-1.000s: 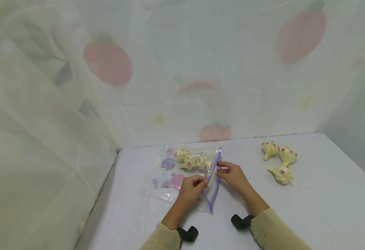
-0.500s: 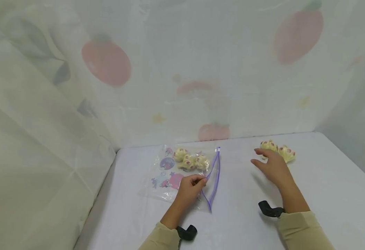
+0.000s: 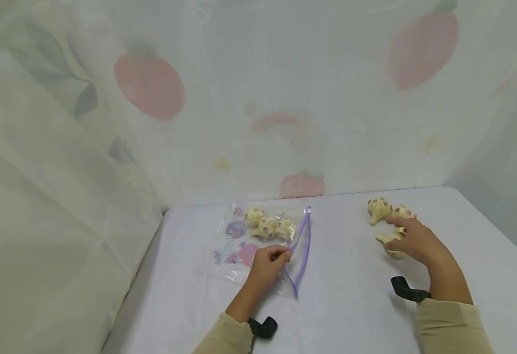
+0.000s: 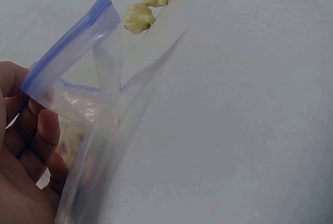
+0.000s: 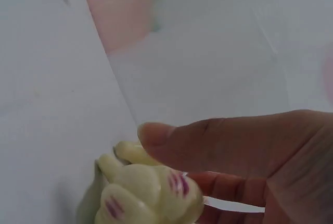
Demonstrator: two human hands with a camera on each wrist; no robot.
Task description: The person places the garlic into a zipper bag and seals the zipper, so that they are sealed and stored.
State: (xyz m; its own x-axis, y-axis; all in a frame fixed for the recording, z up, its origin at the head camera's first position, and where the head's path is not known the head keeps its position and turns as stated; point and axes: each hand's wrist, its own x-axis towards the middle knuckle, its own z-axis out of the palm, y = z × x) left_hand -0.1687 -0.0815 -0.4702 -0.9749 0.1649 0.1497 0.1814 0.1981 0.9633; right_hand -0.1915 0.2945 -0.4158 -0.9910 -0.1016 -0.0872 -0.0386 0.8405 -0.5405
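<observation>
My left hand (image 3: 268, 265) pinches the purple-edged mouth of a clear zip bag (image 4: 67, 41), holding that edge up so the mouth gapes. Inside the printed bag lie several garlic bulbs (image 3: 264, 228), pale yellow with purple marks. Over on the right, my right hand (image 3: 419, 242) reaches over a garlic bulb (image 5: 151, 195), thumb and fingers spread on either side of it. In the head view this hand partly hides that bulb. Two more garlic bulbs, one at the back left (image 3: 379, 210) and one behind the fingers (image 3: 402, 212), lie close by.
A white cloth covers the table (image 3: 338, 275). Behind it hangs a pale curtain (image 3: 351, 123) printed with strawberries, and another curtain (image 3: 63, 221) hangs along the left side. Each wrist wears a black camera mount (image 3: 263, 328).
My right hand has let go of the bag's edge and moved right to the loose garlic bulbs. My left hand keeps its pinch on the bag, nearly still.
</observation>
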